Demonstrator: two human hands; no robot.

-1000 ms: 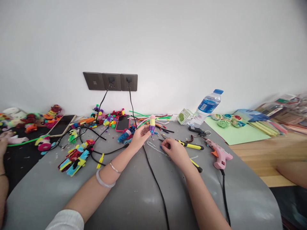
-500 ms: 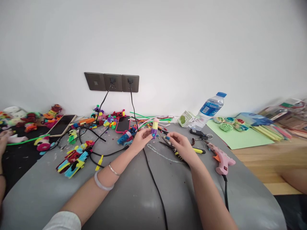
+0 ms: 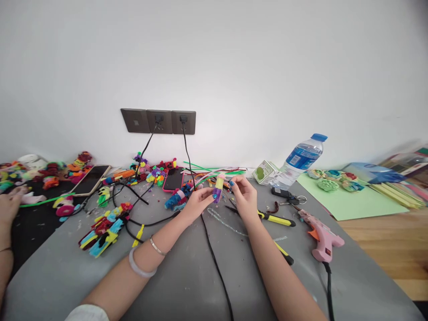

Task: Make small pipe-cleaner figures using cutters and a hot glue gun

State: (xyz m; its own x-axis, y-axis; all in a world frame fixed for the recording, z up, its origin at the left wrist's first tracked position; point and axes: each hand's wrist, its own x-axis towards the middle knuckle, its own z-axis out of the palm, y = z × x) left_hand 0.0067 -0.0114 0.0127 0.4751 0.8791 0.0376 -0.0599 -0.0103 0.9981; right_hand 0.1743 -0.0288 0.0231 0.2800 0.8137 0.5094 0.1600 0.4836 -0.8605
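Left hand [image 3: 199, 203]: thumb and fingers clamped on the lower, purple part of one small chenille-stem piece [image 3: 220, 183], banded pink at top, yellow at middle, purple below. Right hand [image 3: 245, 192]: raised just beside the piece, thumb and forefinger drawn close together; whether anything thin lies between them cannot be told. The hands are apart, with the piece between them. Position of piece: held near upright, slightly tilted, above the grey tabletop [image 3: 187, 285]. Handling, as judged: very light; surface fuzzy and yielding, so little prone to slip; probably wire-cored, hence bendable and liable to keep a dent or kink if squeezed hard. Place of hold: the purple base, where a light pinch leaves the yellow and pink bands accessible; the pink top appears the part more easily crushed or pulled loose. Adjacent items: one glittery clear strand [image 3: 228, 227], lying curved below the hands; one tool with yellow-and-black handles [image 3: 277, 220], probably pliers, partly hidden by the right hand and forearm; one pink hot-glue gun [image 3: 325, 240], on its side at right, corded; one cluster of multicoloured chenille figures [image 3: 106, 229], lying at left, well apart from the piece.
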